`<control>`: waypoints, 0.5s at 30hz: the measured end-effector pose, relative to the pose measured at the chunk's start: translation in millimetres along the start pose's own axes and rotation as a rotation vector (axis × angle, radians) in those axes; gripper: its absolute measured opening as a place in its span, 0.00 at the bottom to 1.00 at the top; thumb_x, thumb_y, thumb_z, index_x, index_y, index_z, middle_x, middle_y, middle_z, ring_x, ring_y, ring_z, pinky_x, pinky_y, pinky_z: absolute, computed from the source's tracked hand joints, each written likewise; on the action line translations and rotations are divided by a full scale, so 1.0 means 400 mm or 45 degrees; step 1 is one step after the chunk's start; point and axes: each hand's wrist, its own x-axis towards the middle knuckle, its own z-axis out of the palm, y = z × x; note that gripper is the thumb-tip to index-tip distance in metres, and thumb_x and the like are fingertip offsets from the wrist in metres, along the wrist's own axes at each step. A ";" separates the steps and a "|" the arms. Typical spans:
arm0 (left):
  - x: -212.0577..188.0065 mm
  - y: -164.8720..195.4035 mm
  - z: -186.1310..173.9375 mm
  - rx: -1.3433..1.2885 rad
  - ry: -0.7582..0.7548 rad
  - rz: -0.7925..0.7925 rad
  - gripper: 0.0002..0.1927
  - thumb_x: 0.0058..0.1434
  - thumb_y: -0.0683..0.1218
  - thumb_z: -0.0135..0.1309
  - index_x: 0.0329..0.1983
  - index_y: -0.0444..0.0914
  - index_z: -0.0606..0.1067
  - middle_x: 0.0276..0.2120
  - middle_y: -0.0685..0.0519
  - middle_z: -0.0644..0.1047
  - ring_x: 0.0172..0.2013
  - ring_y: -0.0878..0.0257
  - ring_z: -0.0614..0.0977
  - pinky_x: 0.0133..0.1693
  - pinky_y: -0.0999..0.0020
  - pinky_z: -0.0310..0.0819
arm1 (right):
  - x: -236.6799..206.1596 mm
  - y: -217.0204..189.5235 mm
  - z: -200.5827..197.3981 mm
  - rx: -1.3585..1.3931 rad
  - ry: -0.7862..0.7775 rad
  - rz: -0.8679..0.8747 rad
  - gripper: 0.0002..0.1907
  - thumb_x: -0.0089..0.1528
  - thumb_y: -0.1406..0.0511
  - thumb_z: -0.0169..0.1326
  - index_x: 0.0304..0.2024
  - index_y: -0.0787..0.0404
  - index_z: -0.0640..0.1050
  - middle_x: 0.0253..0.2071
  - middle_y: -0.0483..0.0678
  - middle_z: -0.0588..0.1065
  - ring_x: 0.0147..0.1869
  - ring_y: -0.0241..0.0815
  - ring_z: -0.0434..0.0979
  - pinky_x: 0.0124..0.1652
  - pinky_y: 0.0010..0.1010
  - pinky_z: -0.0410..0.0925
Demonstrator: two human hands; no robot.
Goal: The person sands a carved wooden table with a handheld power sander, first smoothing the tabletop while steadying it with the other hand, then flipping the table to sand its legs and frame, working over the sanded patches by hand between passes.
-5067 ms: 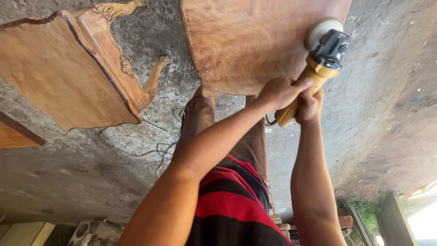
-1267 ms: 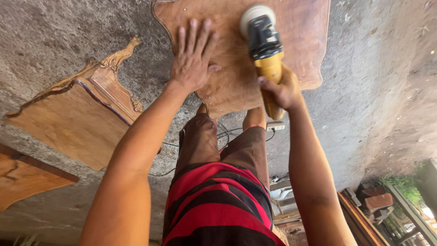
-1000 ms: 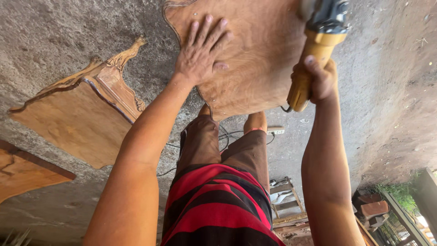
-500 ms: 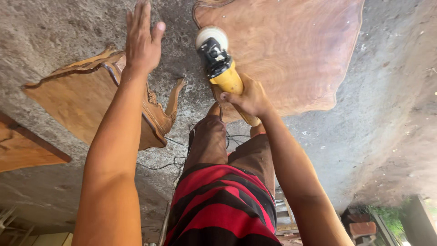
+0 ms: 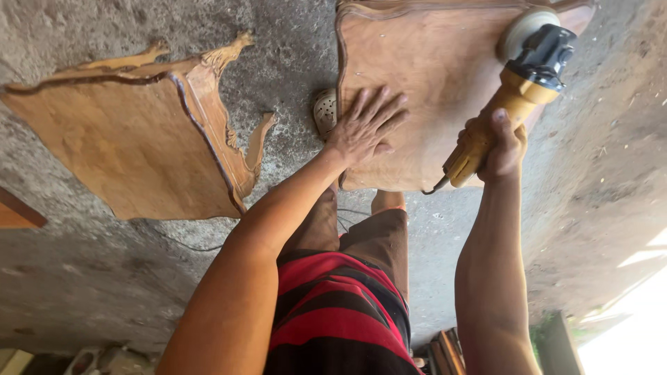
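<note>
The right grip (image 5: pixel 501 146) was clenched around the yellow grinder (image 5: pixel 511 104), its disc on the panel (image 5: pixel 431 83) at one o'clock, while the left hand (image 5: pixel 365 125) pressed flat, fingers spread, near the panel's left edge, bare floor (image 5: pixel 292 62) beyond.

Two carved wooden panels lie on the concrete floor (image 5: pixel 292 62): one panel under the hands (image 5: pixel 424 69), one panel off to the side (image 5: pixel 132 146). A corner of a third board (image 5: pixel 17 212) shows at the edge. One yellow-and-black power sander (image 5: pixel 511 97). Two hands: left hand (image 5: pixel 365 125), right hand (image 5: pixel 501 146). One perforated sandal (image 5: pixel 324 111).
</note>
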 end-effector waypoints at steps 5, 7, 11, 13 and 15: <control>-0.065 -0.015 0.011 0.007 -0.122 -0.159 0.58 0.67 0.79 0.40 0.83 0.39 0.39 0.80 0.47 0.32 0.78 0.46 0.33 0.75 0.46 0.22 | 0.010 0.063 0.098 -0.214 -0.201 0.019 0.23 0.63 0.55 0.63 0.49 0.66 0.73 0.35 0.50 0.76 0.35 0.43 0.78 0.37 0.36 0.76; -0.111 -0.014 -0.004 0.017 -0.212 -0.261 0.56 0.68 0.77 0.41 0.82 0.36 0.41 0.79 0.45 0.33 0.78 0.44 0.33 0.74 0.43 0.22 | 0.020 0.095 0.169 -0.452 -0.346 -0.004 0.24 0.62 0.54 0.64 0.48 0.66 0.75 0.36 0.50 0.76 0.36 0.41 0.77 0.37 0.34 0.74; -0.195 -0.037 -0.058 -0.161 -0.388 -0.491 0.52 0.68 0.70 0.46 0.78 0.32 0.44 0.78 0.39 0.35 0.76 0.40 0.35 0.73 0.36 0.25 | 0.019 0.114 0.276 -1.069 -0.454 -0.292 0.29 0.59 0.51 0.63 0.54 0.64 0.76 0.39 0.51 0.80 0.41 0.43 0.80 0.42 0.37 0.72; -0.204 -0.052 -0.086 -0.263 -0.373 -0.564 0.51 0.69 0.66 0.50 0.79 0.30 0.44 0.78 0.37 0.36 0.77 0.38 0.36 0.73 0.35 0.27 | 0.012 0.096 0.285 -1.196 -0.416 -0.267 0.30 0.58 0.49 0.64 0.52 0.64 0.78 0.38 0.52 0.80 0.43 0.44 0.80 0.44 0.39 0.72; -0.177 -0.067 -0.107 -0.335 -0.245 -0.542 0.51 0.70 0.63 0.53 0.80 0.29 0.44 0.78 0.37 0.37 0.76 0.35 0.36 0.73 0.33 0.29 | 0.006 0.057 0.252 -1.088 -0.316 -0.101 0.31 0.57 0.48 0.63 0.52 0.62 0.78 0.38 0.50 0.81 0.42 0.42 0.82 0.44 0.37 0.74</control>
